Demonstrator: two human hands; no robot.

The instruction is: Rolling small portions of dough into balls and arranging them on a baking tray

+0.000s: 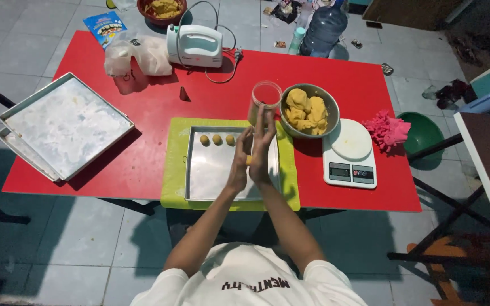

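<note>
Dough ball (249, 160) mid-rolling, pressed between left hand (238, 164) and right hand (262, 156); probably next: set beside three balls (217, 139) on tray (211, 181).

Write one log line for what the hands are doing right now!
left hand + right hand: pressed around dough piece | below: baking tray | dough balls on tray: three

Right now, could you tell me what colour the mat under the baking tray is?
The mat is yellow-green, seen in the head view, lying on the red table.
</note>
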